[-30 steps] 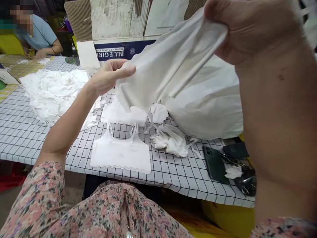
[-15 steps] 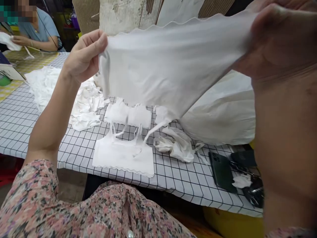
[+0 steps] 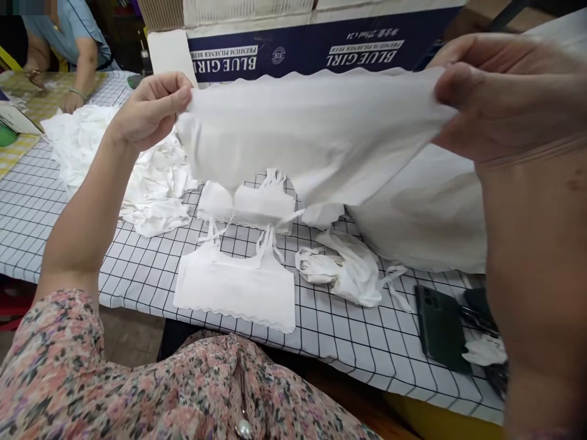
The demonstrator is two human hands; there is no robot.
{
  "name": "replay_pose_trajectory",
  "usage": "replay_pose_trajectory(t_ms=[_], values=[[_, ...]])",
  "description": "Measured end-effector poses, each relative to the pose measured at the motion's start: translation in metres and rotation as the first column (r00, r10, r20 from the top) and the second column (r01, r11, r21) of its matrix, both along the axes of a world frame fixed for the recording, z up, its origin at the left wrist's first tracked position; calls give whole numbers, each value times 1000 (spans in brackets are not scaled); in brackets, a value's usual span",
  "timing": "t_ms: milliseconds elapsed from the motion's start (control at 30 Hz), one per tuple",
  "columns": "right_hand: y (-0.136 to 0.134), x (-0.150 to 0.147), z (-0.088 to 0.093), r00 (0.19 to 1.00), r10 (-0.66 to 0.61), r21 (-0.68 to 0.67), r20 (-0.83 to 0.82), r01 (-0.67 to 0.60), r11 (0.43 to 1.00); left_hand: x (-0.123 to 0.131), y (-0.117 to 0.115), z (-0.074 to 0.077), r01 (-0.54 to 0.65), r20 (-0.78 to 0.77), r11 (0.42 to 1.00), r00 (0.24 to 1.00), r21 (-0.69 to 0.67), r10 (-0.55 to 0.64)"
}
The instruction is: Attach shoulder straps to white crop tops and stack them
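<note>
Left hand (image 3: 151, 110) at 10 o'clock and right hand (image 3: 499, 101) at 2 o'clock hold a white top (image 3: 312, 134) stretched across the center of view, raised above the table, its scalloped hem running along the upper edge. Left fingers (image 3: 172, 91) are together, clamped on one end of the cloth. Right fingers (image 3: 458, 82) are clamped on the opposite end, thumb in front. Below the top, on a white table (image 3: 348, 342) with a black grid, a flat top (image 3: 233, 293) lies at 6 o'clock, with a folded top (image 3: 247, 205) just beyond it. A crumpled piece (image 3: 343, 272) with loose straps lies at 4 o'clock, beside a large white sack (image 3: 426, 226). A phone (image 3: 440, 327) lies face down at 4 o'clock, near the right forearm. A heap of white cloth (image 3: 114, 159) sits under the left wrist at 9 o'clock. A blue carton (image 3: 321, 43) stands at 12 o'clock. A co-worker's hand (image 3: 72, 102) rests on the table at 10 o'clock, well apart from the top.
</note>
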State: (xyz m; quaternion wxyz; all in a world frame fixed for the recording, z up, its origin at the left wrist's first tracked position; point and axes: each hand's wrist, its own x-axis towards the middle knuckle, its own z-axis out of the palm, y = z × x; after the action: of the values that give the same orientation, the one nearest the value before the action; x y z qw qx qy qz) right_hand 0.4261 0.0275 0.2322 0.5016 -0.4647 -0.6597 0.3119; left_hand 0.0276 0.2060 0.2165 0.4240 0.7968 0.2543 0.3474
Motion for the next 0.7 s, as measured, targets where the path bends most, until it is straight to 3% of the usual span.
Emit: replay_pose_trajectory(t_ms=[200,333,500,600,700], values=[[5,0,-22,1000,18,40,9,-18,999,4,-7,-9,12,21,984,1000,-180,-8],[8,9,-37,1000,25,-113,-8,-25,993,4,-8,-16,-3,-16,963,1000,-269,-1],[12,21,-58,963,-42,-207,266,100,973,-5,-1,-19,59,6,938,998,-342,-60],[13,13,-63,875,-184,-174,448,288,942,-5,-2,-18,88,-2,955,996,-282,-92],[18,10,-61,759,-354,-36,547,443,896,3,-4,-9,52,-183,998,981,-27,-57]])
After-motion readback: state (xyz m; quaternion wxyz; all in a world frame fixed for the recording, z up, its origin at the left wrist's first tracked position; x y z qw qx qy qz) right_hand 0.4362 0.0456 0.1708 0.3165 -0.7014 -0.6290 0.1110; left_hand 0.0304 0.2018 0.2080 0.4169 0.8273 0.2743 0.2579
